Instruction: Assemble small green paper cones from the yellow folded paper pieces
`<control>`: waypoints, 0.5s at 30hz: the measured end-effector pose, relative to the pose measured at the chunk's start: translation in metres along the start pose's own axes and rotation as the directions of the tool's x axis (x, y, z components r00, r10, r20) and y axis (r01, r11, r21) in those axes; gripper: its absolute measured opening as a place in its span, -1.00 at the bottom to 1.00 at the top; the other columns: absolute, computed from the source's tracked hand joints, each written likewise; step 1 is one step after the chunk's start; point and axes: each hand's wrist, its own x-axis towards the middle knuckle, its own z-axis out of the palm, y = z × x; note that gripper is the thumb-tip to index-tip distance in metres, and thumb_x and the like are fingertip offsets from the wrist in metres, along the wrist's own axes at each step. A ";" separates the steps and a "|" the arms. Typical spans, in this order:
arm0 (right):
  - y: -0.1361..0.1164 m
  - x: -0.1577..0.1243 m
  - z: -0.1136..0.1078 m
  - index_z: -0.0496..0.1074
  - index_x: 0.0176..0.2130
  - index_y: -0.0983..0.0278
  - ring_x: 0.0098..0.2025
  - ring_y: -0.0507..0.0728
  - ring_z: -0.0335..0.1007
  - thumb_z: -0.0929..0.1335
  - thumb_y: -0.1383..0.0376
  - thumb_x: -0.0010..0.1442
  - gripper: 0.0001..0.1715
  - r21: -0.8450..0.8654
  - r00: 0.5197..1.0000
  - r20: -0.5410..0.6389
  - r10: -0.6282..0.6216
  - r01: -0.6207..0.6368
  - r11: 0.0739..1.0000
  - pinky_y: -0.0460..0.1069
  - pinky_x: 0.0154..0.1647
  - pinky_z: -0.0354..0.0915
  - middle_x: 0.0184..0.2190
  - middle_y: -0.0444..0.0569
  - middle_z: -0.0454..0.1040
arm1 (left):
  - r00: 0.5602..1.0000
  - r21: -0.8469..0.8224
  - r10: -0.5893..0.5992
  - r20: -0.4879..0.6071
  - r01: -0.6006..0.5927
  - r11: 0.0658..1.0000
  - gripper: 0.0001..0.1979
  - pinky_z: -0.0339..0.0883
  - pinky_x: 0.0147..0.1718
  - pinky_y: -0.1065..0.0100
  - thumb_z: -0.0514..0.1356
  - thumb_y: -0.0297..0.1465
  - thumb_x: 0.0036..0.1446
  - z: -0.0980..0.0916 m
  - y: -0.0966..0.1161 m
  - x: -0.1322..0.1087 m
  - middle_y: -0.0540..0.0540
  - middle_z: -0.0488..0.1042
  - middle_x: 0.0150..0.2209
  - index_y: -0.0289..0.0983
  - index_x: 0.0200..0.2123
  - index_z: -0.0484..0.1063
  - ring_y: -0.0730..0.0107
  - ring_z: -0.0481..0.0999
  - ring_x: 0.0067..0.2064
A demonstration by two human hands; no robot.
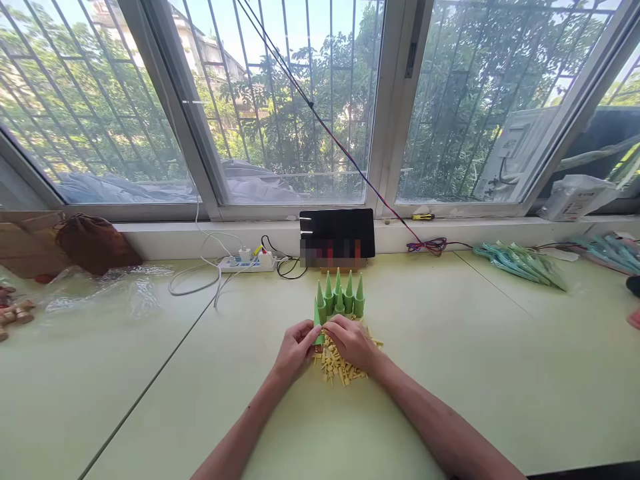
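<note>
Green cone (317,315), tip up, long axis upright, near yellow pieces (332,365)

Smooth, matt, plastic-look grn cones (359,298) & yel. pcs (334,363), smooth low-sheen bench (200,393), glossy blk screen (336,228), crinkly clr film (140,298).

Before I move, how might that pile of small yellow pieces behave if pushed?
The pile of yellow pieces would probably spread rather than move as one, since many lie loosely overlapping on the table. Each is probably light, being small beside the left hand. Rolling far seems unlikely, as many look elongated or angular.
</note>
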 end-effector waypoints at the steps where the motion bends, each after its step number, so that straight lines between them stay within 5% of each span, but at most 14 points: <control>1: -0.001 0.001 -0.001 0.42 -0.09 0.27 -0.29 0.09 0.46 0.18 0.33 0.51 -0.74 0.004 1.000 -0.008 0.002 -0.002 1.000 -0.06 -0.32 0.36 -0.24 0.03 0.51 | 1.000 -0.009 0.001 -0.008 -0.001 1.000 -0.52 0.12 -0.63 0.52 0.33 0.00 0.08 0.000 0.000 0.000 0.15 0.11 -0.55 -0.28 -0.51 0.32 0.63 0.11 -0.60; 15: 0.003 -0.002 0.004 0.43 -0.03 0.28 -0.24 0.12 0.49 0.18 0.39 0.49 -0.74 0.011 1.000 0.005 -0.008 0.008 1.000 -0.04 -0.28 0.41 -0.21 0.06 0.53 | 1.000 0.012 0.020 0.014 -0.020 1.000 -0.55 0.10 -0.63 0.51 0.32 -0.02 0.11 -0.002 0.000 0.000 0.15 0.12 -0.56 -0.27 -0.48 0.32 0.61 0.12 -0.60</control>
